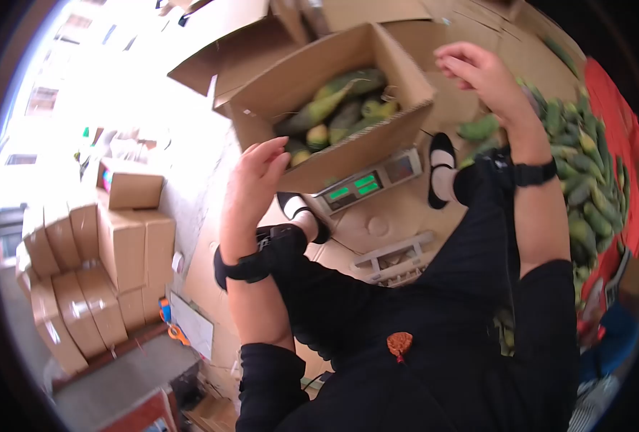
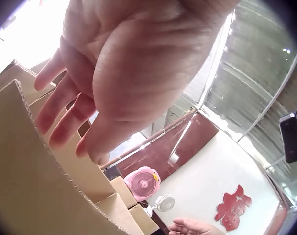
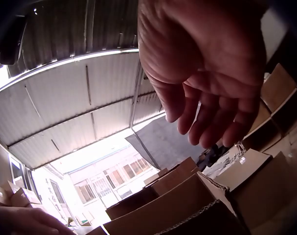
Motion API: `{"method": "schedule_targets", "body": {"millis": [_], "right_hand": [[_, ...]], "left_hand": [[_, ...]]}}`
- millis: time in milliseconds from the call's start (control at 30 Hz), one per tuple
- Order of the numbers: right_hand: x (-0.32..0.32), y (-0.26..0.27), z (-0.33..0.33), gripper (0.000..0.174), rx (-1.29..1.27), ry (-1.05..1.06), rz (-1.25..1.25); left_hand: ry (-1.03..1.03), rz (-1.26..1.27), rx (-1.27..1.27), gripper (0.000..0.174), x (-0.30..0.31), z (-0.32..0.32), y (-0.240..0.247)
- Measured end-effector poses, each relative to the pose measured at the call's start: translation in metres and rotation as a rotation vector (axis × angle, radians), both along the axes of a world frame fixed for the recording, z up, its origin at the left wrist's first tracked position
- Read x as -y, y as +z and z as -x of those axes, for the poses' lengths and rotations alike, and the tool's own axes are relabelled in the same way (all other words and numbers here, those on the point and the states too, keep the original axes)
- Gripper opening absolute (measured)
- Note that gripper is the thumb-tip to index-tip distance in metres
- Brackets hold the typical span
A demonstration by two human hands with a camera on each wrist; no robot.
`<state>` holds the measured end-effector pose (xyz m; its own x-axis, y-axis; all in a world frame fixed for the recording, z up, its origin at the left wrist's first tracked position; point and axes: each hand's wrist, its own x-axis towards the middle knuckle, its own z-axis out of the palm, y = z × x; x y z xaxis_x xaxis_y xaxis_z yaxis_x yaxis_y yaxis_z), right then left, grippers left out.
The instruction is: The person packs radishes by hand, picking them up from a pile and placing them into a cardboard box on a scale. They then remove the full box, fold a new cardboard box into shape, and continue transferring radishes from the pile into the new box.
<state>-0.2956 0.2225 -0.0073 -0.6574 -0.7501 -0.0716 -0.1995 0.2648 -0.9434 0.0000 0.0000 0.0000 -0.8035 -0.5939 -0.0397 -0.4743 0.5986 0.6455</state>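
Observation:
In the head view an open cardboard box (image 1: 312, 79) holds several thick, green, cucumber-like vegetables (image 1: 345, 111), some with yellowish ends. It stands on a digital scale (image 1: 366, 183) whose green display is lit. My left hand (image 1: 251, 180) hovers by the box's near left corner, with fingers loosely bent and nothing in them. Off the box's right side my right hand (image 1: 484, 78) is raised, also holding nothing. Both wrist views show bare palms, the left hand (image 2: 133, 68) beside a cardboard wall and the right hand (image 3: 207, 73) above box flaps.
A large heap of the same green vegetables (image 1: 582, 173) lies on the right by a red cloth (image 1: 622, 122). Stacked closed cartons (image 1: 82, 288) stand at left. Between my feet and seat sits a pale plastic stool (image 1: 395, 258). More open cardboard (image 1: 240, 50) lies behind the box.

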Motion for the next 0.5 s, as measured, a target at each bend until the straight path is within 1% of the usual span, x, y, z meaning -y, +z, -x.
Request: {"method": "schedule_targets", "body": {"millis": [67, 100, 167, 200, 233, 300, 333, 400, 433, 467, 500], "right_hand": [[-0.014, -0.012, 0.011, 0.025, 0.027, 0.001, -0.004], [0.015, 0.004, 0.003, 0.025, 0.019, 0.004, 0.029], [0.017, 0.002, -0.002, 0.023, 0.038, -0.01, 0.029], [0.014, -0.001, -0.002, 0.023, 0.04, 0.003, 0.007], [0.015, -0.004, 0.001, 0.023, 0.043, 0.018, -0.011], [0.017, -0.002, 0.001, 0.026, 0.004, 0.021, -0.042], [0.017, -0.003, 0.004, 0.026, 0.018, 0.064, -0.039], [0.017, -0.009, 0.011, 0.027, 0.01, 0.036, -0.075], [0.016, -0.009, 0.011, 0.027, 0.017, 0.066, -0.084], [0.015, -0.009, 0.012, 0.028, 0.027, 0.058, -0.087], [0.016, -0.011, 0.014, 0.028, 0.034, 0.046, -0.089]], "left_hand": [[0.046, -0.005, -0.099, 0.028, -0.015, 0.001, -0.001], [0.056, 0.035, -0.197, 0.027, 0.016, -0.017, 0.014], [0.123, -0.025, -0.272, 0.027, 0.022, -0.039, 0.026], [0.209, -0.106, -0.34, 0.026, 0.022, -0.054, 0.028], [0.252, -0.158, -0.422, 0.025, 0.026, -0.07, 0.03], [0.351, -0.194, -0.405, 0.027, 0.026, -0.108, 0.036], [0.412, -0.177, -0.383, 0.027, 0.026, -0.13, 0.031], [0.561, -0.142, -0.284, 0.027, 0.02, -0.177, 0.012], [0.619, -0.123, -0.185, 0.026, 0.014, -0.202, -0.005], [0.605, -0.027, -0.07, 0.024, 0.012, -0.233, -0.038], [0.647, -0.04, 0.042, 0.024, -0.001, -0.254, -0.061]]}}
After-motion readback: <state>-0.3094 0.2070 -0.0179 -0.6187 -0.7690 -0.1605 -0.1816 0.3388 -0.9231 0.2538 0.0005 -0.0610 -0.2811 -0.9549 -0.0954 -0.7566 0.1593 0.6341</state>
